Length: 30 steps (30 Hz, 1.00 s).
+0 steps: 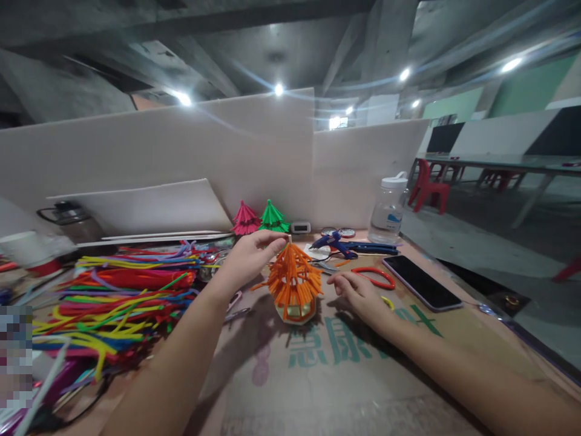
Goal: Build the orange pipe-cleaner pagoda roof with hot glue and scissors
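Observation:
An orange pagoda-shaped craft of pipe cleaners (295, 280) stands upright on a pale base in front of me. My left hand (256, 257) reaches over its top from the left, thumb and fingers pinched at the tip beside a short pale stick. Exactly how much of the tip lies between the fingers is hidden. To the right of the craft, my right hand (358, 293) hovers low with loosely bent fingers, apart from it, and nothing shows in its grasp. Orange-handled scissors (379, 277) lie just beyond the right hand.
Colourful pipe cleaners (122, 290) are heaped at left. Pink (246, 219) and green crafts (271, 217) stand at the back, near a blue glue gun (333, 242). A phone (422, 283) and a water bottle (387, 212) are at right. White boards (218, 145) wall the back.

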Each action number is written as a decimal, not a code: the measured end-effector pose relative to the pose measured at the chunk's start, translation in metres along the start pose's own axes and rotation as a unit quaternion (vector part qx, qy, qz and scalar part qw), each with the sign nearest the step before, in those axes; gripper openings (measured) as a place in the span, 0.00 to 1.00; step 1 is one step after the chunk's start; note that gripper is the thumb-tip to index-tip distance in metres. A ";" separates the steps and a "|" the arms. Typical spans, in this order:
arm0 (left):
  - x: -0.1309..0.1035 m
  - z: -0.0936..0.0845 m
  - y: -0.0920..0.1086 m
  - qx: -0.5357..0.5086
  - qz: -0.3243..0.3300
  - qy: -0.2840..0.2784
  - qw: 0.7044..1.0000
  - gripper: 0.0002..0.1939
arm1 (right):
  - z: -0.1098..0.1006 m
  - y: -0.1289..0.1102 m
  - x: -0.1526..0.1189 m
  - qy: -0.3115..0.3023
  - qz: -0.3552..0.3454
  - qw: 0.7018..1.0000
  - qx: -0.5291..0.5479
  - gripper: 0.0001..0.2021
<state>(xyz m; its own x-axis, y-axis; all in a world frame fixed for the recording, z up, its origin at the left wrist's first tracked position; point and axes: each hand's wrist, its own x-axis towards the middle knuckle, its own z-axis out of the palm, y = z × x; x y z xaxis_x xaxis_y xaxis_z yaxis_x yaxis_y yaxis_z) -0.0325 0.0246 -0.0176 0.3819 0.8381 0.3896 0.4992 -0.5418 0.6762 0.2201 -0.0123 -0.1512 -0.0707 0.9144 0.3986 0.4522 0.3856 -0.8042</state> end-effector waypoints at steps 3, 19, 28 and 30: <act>0.000 0.005 -0.007 -0.010 -0.027 -0.008 1.000 0.24 | 0.008 0.004 -0.005 -0.031 -0.009 0.999 -0.013 0.16; 0.000 0.016 -0.003 -0.013 -0.014 -0.017 1.000 0.18 | 0.019 0.000 -0.006 -0.170 -0.092 0.978 -0.083 0.08; 0.000 0.019 0.000 0.010 -0.001 0.008 1.000 0.15 | 0.021 -0.001 -0.006 -0.176 -0.091 0.977 -0.085 0.10; 0.000 0.015 0.002 0.018 0.002 -0.002 1.000 0.17 | 0.020 -0.001 -0.006 -0.176 -0.090 0.977 -0.082 0.10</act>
<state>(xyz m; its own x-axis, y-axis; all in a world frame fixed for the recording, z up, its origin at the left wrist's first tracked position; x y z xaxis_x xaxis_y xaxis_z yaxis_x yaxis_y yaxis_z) -0.0202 0.0227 -0.0255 0.3867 0.8362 0.3890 0.5254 -0.5464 0.6522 0.2018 -0.0156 -0.1614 -0.4505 0.8301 0.3286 0.5385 0.5462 -0.6416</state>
